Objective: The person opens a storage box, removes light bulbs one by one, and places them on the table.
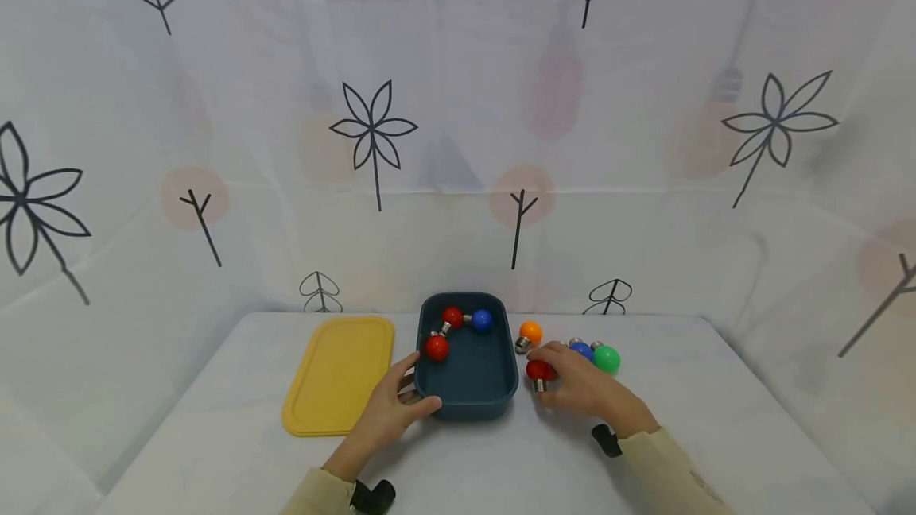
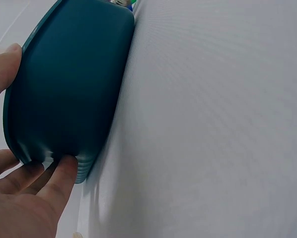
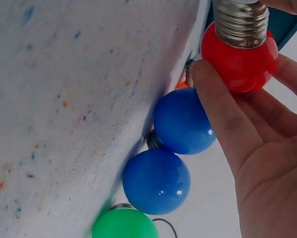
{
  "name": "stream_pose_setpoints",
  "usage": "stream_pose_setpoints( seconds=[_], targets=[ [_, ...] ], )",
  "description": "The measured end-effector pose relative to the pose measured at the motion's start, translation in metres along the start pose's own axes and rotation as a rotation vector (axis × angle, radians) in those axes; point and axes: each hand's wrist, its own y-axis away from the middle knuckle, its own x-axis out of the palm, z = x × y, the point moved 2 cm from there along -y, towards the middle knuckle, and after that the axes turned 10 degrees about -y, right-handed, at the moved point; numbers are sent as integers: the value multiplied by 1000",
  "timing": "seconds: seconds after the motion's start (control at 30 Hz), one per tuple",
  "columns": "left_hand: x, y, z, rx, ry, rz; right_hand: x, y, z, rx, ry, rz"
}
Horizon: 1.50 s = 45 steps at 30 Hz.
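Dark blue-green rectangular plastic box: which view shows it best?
The head view: it looks down into the open box, barely covered by the left hand. The left wrist view shows its outside, close but cut off; the right wrist, only fragments behind the glossy round red bulb.

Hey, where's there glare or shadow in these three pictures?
Head view: soft shadows on the white tabletop near the dark blue box; left wrist view: a faint, dim shadow on the tabletop beside the box; right wrist view: small bright glints on the two blue bulbs, softer sheen on the red bulb.
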Motion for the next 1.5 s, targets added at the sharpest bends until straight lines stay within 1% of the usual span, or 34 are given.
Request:
stream_pose_setpoints(
  seconds=[0.3, 0.67, 1.2, 1.4, 1.5],
  targets=[
    [0, 0, -1, 10, 4, 1, 2, 2, 1, 25, 26, 24],
    [0, 1, 0, 3, 4, -3, 5, 1, 0, 17, 75, 7],
    [1, 0, 1, 0, 4, -5, 3, 2, 3, 41, 73, 15],
    [1, 0, 2, 2, -3, -7, 0, 3, 5, 40, 62, 4],
    [0, 1, 1, 5, -10, -7, -1, 3, 5, 38, 81, -6]
  ],
)
